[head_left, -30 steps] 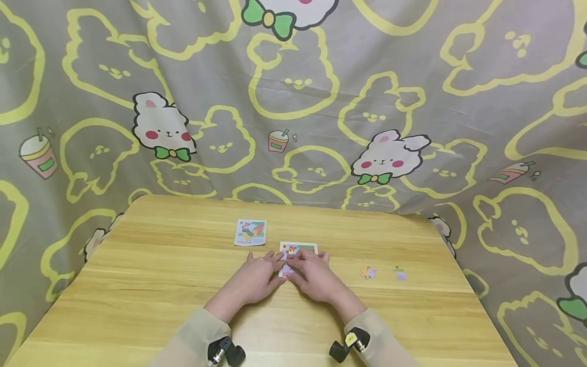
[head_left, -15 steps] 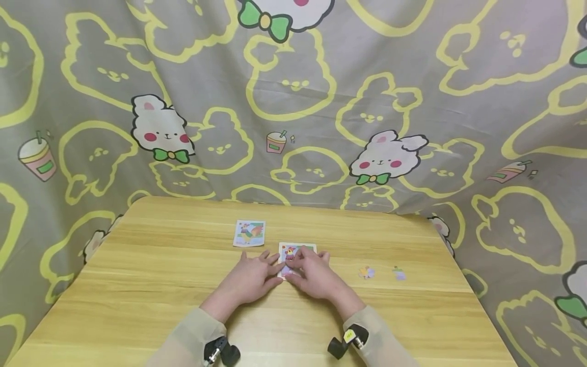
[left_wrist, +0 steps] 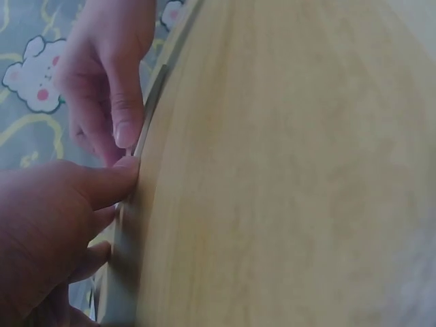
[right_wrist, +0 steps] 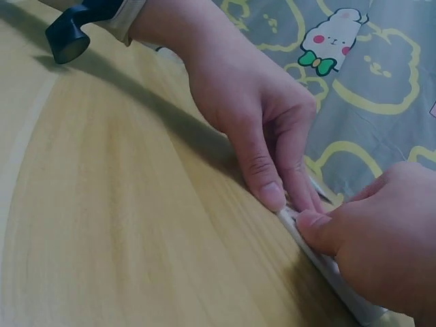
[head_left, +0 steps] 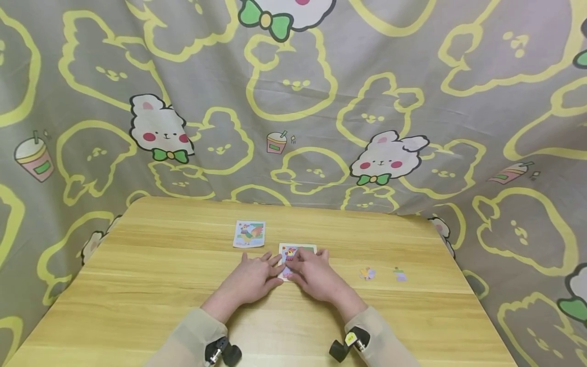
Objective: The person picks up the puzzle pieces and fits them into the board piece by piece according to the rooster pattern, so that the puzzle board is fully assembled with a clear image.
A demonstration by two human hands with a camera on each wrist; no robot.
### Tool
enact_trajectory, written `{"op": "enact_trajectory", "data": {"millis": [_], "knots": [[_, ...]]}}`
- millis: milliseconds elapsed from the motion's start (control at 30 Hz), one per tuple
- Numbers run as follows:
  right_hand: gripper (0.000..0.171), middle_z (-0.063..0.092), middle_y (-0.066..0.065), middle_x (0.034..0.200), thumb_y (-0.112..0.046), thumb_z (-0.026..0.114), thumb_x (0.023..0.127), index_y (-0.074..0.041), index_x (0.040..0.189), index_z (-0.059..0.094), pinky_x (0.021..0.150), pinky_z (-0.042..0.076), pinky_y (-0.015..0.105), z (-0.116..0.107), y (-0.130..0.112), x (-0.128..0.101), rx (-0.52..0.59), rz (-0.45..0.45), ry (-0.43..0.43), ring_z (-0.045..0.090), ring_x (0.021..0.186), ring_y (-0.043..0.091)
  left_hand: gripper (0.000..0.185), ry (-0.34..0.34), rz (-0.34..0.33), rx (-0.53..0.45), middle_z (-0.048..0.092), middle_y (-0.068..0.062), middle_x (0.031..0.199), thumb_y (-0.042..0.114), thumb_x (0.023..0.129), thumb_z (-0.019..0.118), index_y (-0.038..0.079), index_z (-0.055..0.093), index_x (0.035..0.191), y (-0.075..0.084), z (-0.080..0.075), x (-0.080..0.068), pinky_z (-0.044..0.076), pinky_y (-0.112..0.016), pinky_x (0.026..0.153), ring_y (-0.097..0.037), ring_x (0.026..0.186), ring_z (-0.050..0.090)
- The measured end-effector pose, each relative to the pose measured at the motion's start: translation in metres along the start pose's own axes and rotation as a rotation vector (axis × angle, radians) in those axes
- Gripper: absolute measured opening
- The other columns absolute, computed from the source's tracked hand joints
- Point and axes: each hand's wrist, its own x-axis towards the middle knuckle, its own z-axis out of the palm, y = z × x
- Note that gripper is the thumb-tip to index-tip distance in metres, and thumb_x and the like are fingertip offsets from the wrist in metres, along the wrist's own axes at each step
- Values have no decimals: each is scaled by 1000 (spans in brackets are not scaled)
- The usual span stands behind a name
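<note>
On the table lies a small jigsaw board (head_left: 284, 248) with a pale frame and a colourful bird picture, partly covered by both hands. My left hand (head_left: 254, 278) rests at its left side, fingers extended and fingertips touching the board; its thumb lies at the near edge in the left wrist view. My right hand (head_left: 316, 275) bends over the middle of the board, with thumb and fingertips down close to the left fingertips. Whether a piece sits between those right fingertips is hidden. To the right lie loose puzzle pieces (head_left: 367, 273) and another loose piece (head_left: 400, 274).
A square picture card (head_left: 249, 234) showing a rooster lies farther back, left of the board. The wooden table (head_left: 151, 255) reaches back to a grey curtain (head_left: 316, 127) with rabbit prints. Each wrist carries a black camera mount (head_left: 222, 351).
Both hands stay at the board with only slight shifts. The left hand has drawn back a little to the left. The loose pieces and the card lie as before.
</note>
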Motion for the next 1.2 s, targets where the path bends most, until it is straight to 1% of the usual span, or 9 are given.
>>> {"op": "enact_trajectory", "data": {"millis": [100, 267, 400, 467, 667, 833, 1000, 1200], "knots": [[37, 58, -6, 106, -34, 73, 103, -11, 131, 77, 91, 29, 52, 2, 0, 0, 5, 3, 14, 57, 98, 10, 46, -4, -8, -5, 54, -7, 156, 43, 107, 61, 17, 68, 144, 0, 1, 0, 27, -89, 100, -41, 145, 47], [33, 58, -7, 104, -38, 75, 100, -15, 123, 82, 91, 29, 54, 7, -1, 1, 33, 46, 66, 57, 94, 10, 46, -5, -11, -13, 54, -6, 156, 42, 107, 61, 17, 68, 145, 1, 1, -1, 26, -89, 101, -40, 145, 47], [34, 61, -6, 105, -39, 77, 98, -14, 121, 82, 90, 29, 57, 10, -2, 1, 38, 68, 96, 59, 92, 11, 45, -4, -6, -13, 54, -7, 156, 41, 107, 62, 17, 68, 145, 1, 0, -1, 26, -89, 101, -40, 144, 48], [35, 60, -6, 105, -39, 77, 99, -14, 123, 81, 90, 29, 57, 10, -2, 1, 40, 73, 92, 59, 92, 10, 45, -4, -4, -13, 55, -7, 155, 41, 107, 62, 17, 68, 145, 1, 0, 0, 26, -89, 101, -41, 144, 49], [32, 55, -8, 100, -32, 81, 96, -15, 123, 80, 86, 26, 51, 6, 0, 1, 102, 106, 61, 53, 88, 9, 45, 3, 1, -17, 55, -8, 155, 41, 107, 63, 17, 69, 143, 0, 0, 1, 27, -89, 100, -41, 143, 50], [33, 56, -8, 99, -33, 84, 93, -15, 121, 81, 86, 24, 48, 5, 3, 2, 158, 140, 65, 52, 85, 10, 43, 3, -2, -31, 55, -8, 155, 41, 106, 64, 17, 70, 142, 1, 0, 1, 26, -89, 100, -42, 143, 49], [33, 54, -10, 97, -36, 85, 92, -17, 119, 82, 86, 24, 47, 5, 5, 1, 154, 157, 72, 51, 86, 9, 44, 5, -10, -34, 56, -8, 154, 41, 106, 64, 18, 70, 142, 2, -1, 3, 27, -89, 99, -43, 142, 50], [34, 51, -10, 96, -39, 81, 95, -19, 123, 81, 85, 24, 47, 5, 4, -1, 137, 152, 54, 49, 85, 9, 44, 3, -31, -47, 59, -8, 152, 42, 104, 66, 19, 71, 141, 3, -2, 3, 28, -89, 99, -44, 141, 51]]}}
